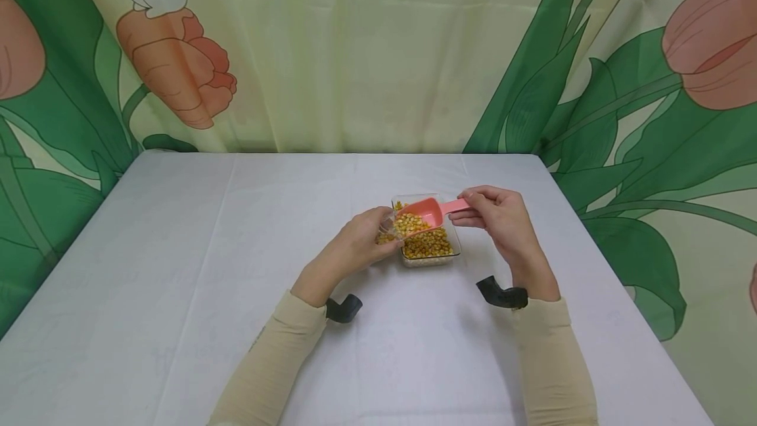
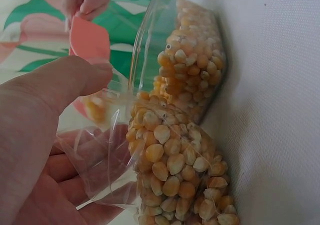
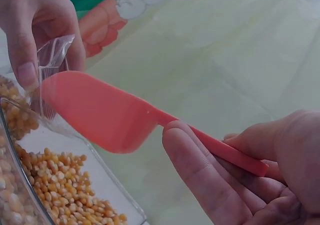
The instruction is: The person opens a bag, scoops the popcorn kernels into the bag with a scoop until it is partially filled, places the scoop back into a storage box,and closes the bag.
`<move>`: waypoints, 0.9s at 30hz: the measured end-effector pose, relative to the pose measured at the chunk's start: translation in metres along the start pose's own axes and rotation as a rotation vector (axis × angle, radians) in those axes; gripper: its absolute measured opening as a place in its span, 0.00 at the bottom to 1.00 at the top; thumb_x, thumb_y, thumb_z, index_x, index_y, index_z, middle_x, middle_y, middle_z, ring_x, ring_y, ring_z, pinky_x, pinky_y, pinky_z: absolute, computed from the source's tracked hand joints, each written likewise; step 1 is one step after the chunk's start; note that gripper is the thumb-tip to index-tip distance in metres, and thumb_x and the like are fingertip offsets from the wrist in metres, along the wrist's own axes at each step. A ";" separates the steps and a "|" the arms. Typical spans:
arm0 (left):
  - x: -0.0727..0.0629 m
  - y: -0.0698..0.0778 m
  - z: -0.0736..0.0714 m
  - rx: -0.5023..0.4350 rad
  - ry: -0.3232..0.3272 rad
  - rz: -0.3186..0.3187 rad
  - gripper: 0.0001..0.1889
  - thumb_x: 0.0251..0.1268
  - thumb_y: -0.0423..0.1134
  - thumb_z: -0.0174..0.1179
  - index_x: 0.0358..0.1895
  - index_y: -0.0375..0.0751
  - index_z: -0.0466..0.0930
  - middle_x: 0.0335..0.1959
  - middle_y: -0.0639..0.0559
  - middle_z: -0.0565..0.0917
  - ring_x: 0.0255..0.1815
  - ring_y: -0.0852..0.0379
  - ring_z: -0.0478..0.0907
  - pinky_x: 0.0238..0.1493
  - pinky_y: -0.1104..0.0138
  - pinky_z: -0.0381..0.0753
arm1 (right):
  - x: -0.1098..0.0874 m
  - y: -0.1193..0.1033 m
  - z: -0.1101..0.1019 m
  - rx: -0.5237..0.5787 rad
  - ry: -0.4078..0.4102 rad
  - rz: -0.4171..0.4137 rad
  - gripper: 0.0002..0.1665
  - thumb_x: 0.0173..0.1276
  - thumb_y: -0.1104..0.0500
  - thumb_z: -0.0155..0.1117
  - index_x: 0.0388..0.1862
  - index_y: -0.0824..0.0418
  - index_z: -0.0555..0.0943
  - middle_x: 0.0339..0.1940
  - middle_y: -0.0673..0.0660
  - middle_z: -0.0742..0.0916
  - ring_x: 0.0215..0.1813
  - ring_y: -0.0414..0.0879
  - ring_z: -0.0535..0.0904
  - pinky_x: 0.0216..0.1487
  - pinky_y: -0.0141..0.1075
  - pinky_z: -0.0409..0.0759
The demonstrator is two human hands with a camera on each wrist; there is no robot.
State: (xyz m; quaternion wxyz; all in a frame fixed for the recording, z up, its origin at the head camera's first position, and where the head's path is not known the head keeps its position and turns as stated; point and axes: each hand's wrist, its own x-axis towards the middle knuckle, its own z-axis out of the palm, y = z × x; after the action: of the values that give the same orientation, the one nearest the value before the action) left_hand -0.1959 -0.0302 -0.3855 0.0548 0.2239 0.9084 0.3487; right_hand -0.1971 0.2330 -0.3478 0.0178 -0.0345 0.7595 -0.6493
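My left hand point(image 1: 353, 242) pinches the mouth of a clear plastic bag point(image 2: 180, 170), which bulges with yellow corn kernels in the left wrist view. In my right hand point(image 1: 503, 219) is a pink scoop point(image 1: 434, 213), gripped by its handle between thumb and fingers. Corn kernels point(image 1: 411, 223) lie in the scoop's bowl, and its front lip meets the bag's opening, as the right wrist view shows too. Beneath the scoop stands a clear rectangular container point(image 1: 430, 260) with more corn in it. The left fingers hide part of the bag in the head view.
A white cloth covers the table point(image 1: 148, 268). Black curved pieces point(image 1: 344, 309) stick out from both wrists, close over the tabletop. Behind the table's far edge hangs a curtain point(image 1: 355, 51) printed with tulips, a carrot and a rabbit.
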 end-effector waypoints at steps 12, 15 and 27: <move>0.000 0.001 0.000 -0.010 0.005 0.020 0.32 0.63 0.44 0.67 0.66 0.33 0.69 0.52 0.44 0.83 0.53 0.51 0.80 0.57 0.58 0.80 | -0.006 -0.009 0.006 -0.080 -0.025 -0.099 0.22 0.75 0.54 0.58 0.51 0.74 0.78 0.35 0.55 0.90 0.35 0.45 0.90 0.42 0.37 0.86; -0.001 0.000 0.000 -0.005 0.005 0.014 0.32 0.63 0.44 0.67 0.66 0.33 0.68 0.53 0.45 0.82 0.52 0.51 0.79 0.56 0.58 0.80 | -0.006 -0.011 0.007 -0.089 -0.033 -0.125 0.21 0.75 0.55 0.58 0.51 0.74 0.78 0.36 0.56 0.90 0.35 0.46 0.90 0.43 0.38 0.86; -0.001 -0.001 0.001 0.006 0.028 0.041 0.30 0.63 0.43 0.67 0.64 0.32 0.70 0.50 0.45 0.82 0.46 0.52 0.78 0.50 0.59 0.80 | -0.006 -0.012 0.005 -0.089 -0.025 -0.149 0.21 0.75 0.55 0.59 0.50 0.74 0.79 0.35 0.54 0.90 0.34 0.46 0.90 0.42 0.38 0.86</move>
State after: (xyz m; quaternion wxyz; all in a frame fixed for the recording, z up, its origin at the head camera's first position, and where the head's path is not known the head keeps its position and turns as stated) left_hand -0.1950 -0.0310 -0.3868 0.0342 0.2378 0.9054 0.3502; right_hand -0.1899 0.2272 -0.3370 -0.0228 -0.0997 0.7827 -0.6140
